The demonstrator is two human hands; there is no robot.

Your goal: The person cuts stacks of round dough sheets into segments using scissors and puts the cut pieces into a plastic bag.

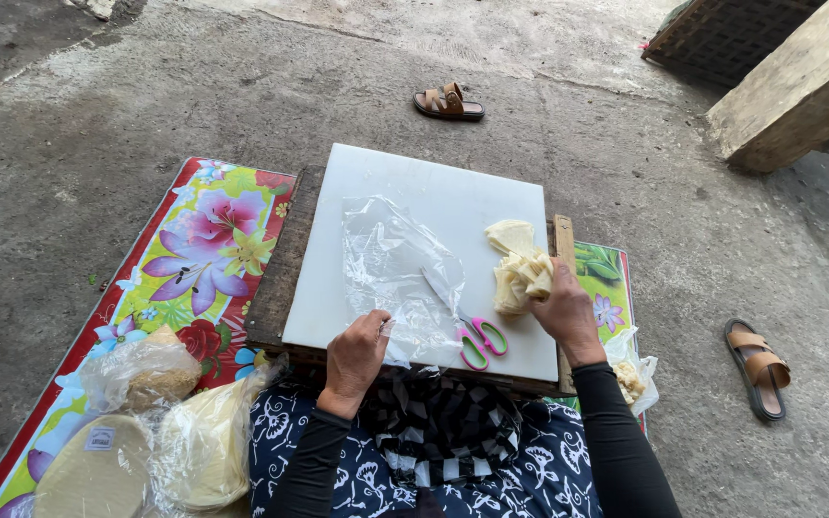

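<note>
Head view looks straight down on my lap and a white cutting board [405, 192] resting on a dark wooden tabletop [275, 278]; my right hand [565, 312] sits at the board's right edge, its fingers clenched around a bundle of pale yellow folded sheets [522, 278]; the bundle juts up and to the left out of the fist, its long axis running away from me toward the far edge of the board; one loose piece of the same stuff [510, 233] lies just beyond it, touching or nearly so.

My left hand [355, 357] is at the near edge, left of centre, pinching the near corner of a clear plastic bag [397, 264]; the bag lies flat and crumpled on the board, its length running from my fingers away toward the far left; I cannot tell whether its mouth is at my end.

Between the two hands, pink-handled scissors [477, 338] lie on the board, handles toward me, blades pointing away and to the left under the bag's edge; the right hand is the nearer to them, just beside the handles.

So the bundle lies to the right of the bag, near but apart from it.

Off the board, a flowered mat [194, 259] covers the concrete floor [98, 115]; wrapped stacks of round sheets [146, 451] sit at my left knee.
</note>
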